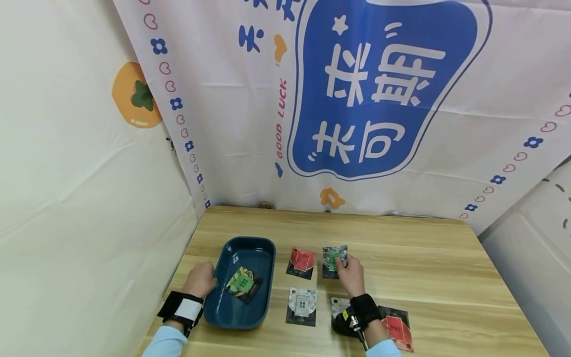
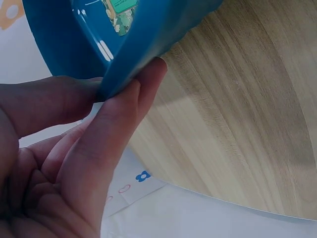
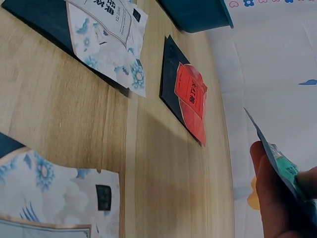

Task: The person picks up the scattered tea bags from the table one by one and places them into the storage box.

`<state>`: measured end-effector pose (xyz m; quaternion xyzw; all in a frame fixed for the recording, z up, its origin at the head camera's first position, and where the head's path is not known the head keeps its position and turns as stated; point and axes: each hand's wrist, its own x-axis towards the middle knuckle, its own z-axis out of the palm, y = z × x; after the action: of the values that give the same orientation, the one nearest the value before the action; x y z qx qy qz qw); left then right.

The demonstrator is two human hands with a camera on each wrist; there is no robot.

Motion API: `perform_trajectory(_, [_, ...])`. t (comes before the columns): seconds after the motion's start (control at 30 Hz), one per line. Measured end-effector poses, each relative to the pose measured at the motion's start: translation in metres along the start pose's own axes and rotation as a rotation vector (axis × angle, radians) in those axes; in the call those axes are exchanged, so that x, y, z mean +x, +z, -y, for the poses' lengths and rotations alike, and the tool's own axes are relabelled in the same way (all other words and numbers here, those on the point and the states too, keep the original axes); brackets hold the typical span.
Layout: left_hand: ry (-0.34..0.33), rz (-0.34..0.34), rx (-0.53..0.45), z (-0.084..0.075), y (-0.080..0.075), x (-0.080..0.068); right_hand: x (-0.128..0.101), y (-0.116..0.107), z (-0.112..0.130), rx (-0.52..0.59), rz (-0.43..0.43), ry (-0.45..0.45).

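Centrally, a green-labelled packet is gripped in the right hand at its right-hand side, thumb on the printed face and a finger behind, the gap between them no wider than the packet; it is over the far half of the wooden table, to the right of a red packet; whether a corner touches the wood cannot be told; its thin profile, nearly edge-on in the right wrist view, suggests a light, fairly stiff sachet, with a smooth skin that may slip under dry fingers; a pinch at the side edge should serve, since a hard squeeze could crease it; the left hand pinches the left wall of a blue tray between thumb and forefinger; the tray looks rigid and smooth, probably plastic, and best held by its rim; inside lies a patterned packet, also green-labelled; of the labels, the red packet's appears to read 大红袍; the pale packet carries dark characters, not fully legible; print on the held packet is too small to read; the backdrop bears "GOOD LUCK" in red and 未来可期 in white on blue
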<state>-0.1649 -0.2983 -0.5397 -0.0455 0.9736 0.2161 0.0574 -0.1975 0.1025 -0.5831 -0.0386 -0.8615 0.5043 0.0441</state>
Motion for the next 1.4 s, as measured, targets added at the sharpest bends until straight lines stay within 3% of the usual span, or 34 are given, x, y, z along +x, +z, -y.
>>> perform_trajectory(0.8, [-0.001,-0.006,0.001,0.000,0.000,-0.002,-0.002,0.007,0.013,0.012,0.010,-0.011])
perform_trajectory(1.4, [-0.013,-0.006,0.000,0.000,0.002,-0.001,0.001,0.015,0.017,0.055,0.031,0.036])
